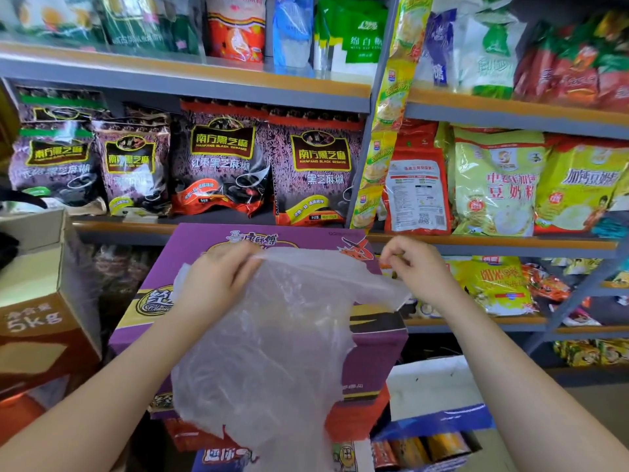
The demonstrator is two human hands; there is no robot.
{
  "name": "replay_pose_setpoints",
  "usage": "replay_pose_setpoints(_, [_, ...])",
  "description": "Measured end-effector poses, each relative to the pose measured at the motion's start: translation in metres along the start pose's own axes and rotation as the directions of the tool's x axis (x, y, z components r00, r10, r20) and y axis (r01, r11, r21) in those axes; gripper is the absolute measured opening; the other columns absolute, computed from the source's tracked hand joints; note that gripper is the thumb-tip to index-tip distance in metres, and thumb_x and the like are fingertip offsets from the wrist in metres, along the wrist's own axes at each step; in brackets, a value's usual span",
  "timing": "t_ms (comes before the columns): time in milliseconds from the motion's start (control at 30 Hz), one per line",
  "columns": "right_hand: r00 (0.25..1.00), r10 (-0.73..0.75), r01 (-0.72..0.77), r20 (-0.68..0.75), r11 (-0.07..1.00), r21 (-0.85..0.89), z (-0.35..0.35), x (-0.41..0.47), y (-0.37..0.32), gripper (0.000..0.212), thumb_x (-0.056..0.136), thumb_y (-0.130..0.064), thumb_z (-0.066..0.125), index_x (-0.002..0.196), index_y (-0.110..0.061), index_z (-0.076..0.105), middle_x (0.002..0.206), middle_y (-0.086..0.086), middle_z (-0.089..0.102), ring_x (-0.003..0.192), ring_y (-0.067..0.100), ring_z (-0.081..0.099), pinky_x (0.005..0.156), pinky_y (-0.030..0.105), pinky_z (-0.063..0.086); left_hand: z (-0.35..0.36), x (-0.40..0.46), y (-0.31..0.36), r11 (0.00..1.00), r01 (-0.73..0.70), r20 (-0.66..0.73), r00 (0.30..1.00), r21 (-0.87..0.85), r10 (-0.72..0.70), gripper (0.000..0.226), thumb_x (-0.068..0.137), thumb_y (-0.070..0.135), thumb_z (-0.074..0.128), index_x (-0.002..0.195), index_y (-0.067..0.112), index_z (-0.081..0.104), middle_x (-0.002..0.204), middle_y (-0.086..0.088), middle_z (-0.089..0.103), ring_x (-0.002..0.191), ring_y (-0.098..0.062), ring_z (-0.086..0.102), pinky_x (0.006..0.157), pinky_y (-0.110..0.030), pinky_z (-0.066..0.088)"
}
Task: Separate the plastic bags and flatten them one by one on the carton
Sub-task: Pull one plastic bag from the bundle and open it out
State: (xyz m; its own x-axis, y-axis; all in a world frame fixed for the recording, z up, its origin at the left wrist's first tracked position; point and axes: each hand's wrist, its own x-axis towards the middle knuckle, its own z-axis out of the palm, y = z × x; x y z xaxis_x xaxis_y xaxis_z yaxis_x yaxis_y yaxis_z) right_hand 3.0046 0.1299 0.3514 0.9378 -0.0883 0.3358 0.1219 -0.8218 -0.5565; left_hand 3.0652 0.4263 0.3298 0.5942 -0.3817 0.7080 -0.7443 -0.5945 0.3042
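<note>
Two hands work above the purple carton [190,247]. Left hand [218,284] pinches the top edge of the clear plastic bags [272,352], which hang over the carton's front. Right hand [413,267] has curled fingers; whether it grips the plastic cannot be told.

Grey metal shelves [190,81] fill the background. On the middle shelf stand purple sesame packs [316,172]; right of them, across the upright, a red pouch [417,189] and yellow-green soy powder bags [493,185]. A strip of yellow sachets [391,107] hangs down the upright. Left of the shelves sits a brown box [41,335] marked 5kg.
</note>
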Motion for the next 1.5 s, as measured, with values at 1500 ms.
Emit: replay_pose_setpoints(1500, [0.986,0.070,-0.034,0.150,0.972,-0.233,0.069,0.167,-0.050,0.019,0.093,-0.016,0.050,0.096,-0.002,0.062,0.098,0.010,0.067,0.095,0.028,0.061,0.076,0.033,0.044,0.023,0.119,-0.157,0.968,0.251,0.431,0.876,-0.028,-0.214,0.036,0.089,0.025,0.058,0.066,-0.003,0.054,0.060,-0.014,0.049,0.059,-0.024,0.043,0.053,-0.028,0.030])
